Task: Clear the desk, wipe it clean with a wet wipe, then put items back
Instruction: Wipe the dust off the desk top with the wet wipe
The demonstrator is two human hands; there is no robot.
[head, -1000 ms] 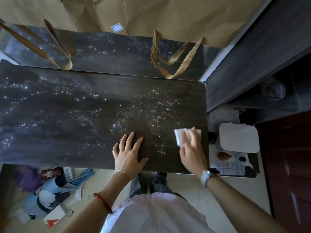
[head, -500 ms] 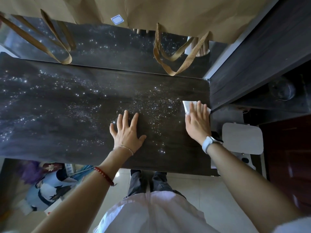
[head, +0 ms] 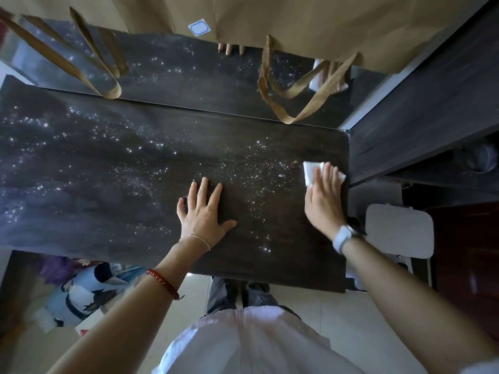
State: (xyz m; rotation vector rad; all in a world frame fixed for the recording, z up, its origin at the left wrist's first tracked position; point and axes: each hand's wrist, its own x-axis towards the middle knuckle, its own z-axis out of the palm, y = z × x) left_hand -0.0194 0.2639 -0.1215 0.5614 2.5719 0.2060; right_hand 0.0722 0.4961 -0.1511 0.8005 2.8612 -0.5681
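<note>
the dark desk [head: 108, 184], covered with bright specks, is seen across the middle of the frame. the left hand [head: 204, 214] is laid flat on it at the centre, with fingers spread. the right hand [head: 324, 201] is pressed with straight fingers on the white wet wipe [head: 310, 171], near the right edge of the desk.

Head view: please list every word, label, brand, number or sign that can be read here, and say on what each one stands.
No text can be read in this view.
White sticker with a blue border on the brown paper bag: it looks blank.
Printed items on the floor: too blurred to read.
White watch on the right wrist: no legible marking.
</note>
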